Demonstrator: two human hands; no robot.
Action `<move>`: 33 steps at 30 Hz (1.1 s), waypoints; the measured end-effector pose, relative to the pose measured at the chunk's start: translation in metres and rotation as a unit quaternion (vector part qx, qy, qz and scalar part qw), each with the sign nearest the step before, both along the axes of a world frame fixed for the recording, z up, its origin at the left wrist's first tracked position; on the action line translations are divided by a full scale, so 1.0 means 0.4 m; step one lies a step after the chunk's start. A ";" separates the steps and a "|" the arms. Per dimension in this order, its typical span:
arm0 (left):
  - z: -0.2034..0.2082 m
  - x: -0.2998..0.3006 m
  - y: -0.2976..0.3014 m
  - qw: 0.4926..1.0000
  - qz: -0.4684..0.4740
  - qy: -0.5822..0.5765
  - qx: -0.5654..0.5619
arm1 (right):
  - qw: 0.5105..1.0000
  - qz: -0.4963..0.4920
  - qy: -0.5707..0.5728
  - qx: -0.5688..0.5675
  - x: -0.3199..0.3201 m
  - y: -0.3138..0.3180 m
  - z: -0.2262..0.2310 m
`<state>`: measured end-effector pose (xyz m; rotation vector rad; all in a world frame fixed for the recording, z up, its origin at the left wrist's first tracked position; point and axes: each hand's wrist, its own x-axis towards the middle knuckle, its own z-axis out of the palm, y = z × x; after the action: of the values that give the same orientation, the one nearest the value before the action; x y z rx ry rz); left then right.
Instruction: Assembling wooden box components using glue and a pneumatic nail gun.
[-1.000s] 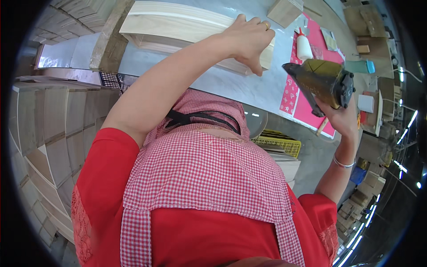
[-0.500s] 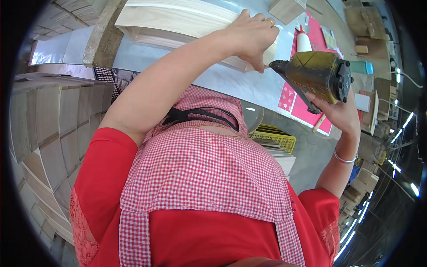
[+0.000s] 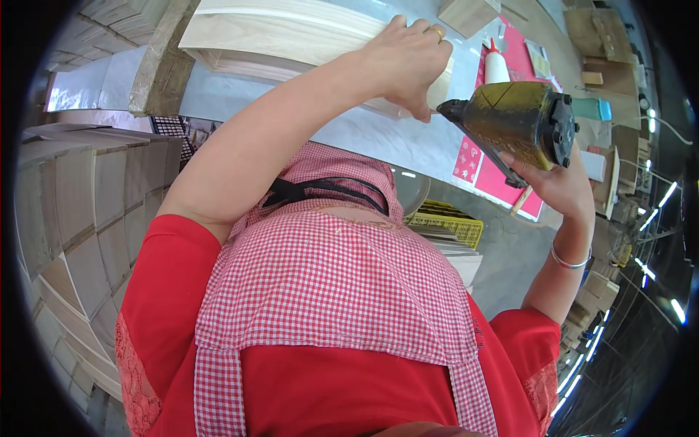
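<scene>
A long pale wooden box (image 3: 284, 30) lies on the worktable. My left hand (image 3: 409, 64) is clamped over its right end, fingers over the top and thumb down the near side. From the right, my right hand (image 3: 557, 188) grips a dark yellow and black pneumatic nail gun (image 3: 513, 120). The gun's nose meets the box's end beside my left thumb; whether it touches the wood I cannot tell. My left hand and forearm hide part of the box.
A white glue bottle (image 3: 496, 67) with a red tip stands on a pink sheet (image 3: 502, 186). Another wooden piece (image 3: 468, 14) sits beyond my left hand. Stacked wooden boxes (image 3: 80, 197) fill the left side. A yellow crate (image 3: 455, 224) is below the table (image 3: 364, 135).
The box, my left hand and the nail gun's nose have shifted slightly to the left in view. Both grips stay the same.
</scene>
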<state>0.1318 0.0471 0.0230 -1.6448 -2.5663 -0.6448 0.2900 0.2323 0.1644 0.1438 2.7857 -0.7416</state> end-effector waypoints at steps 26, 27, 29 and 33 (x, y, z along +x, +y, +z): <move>0.015 0.000 -0.004 1.000 -0.010 -0.026 -0.009 | 0.999 -0.019 0.030 -0.029 -0.138 0.078 -0.028; 0.018 0.001 -0.004 0.999 -0.011 -0.030 -0.014 | 0.999 -0.024 0.024 -0.031 -0.140 0.079 -0.027; 0.019 0.001 -0.002 0.999 -0.012 -0.034 -0.020 | 0.999 -0.035 0.014 -0.036 -0.143 0.082 -0.024; 0.008 0.006 -0.007 1.000 -0.004 -0.023 -0.004 | 0.997 -0.064 -0.001 -0.040 -0.144 0.073 -0.014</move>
<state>0.1341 0.0443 0.0260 -1.6625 -2.5981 -0.6812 0.2324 0.2615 0.1586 0.3092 2.7596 -0.8824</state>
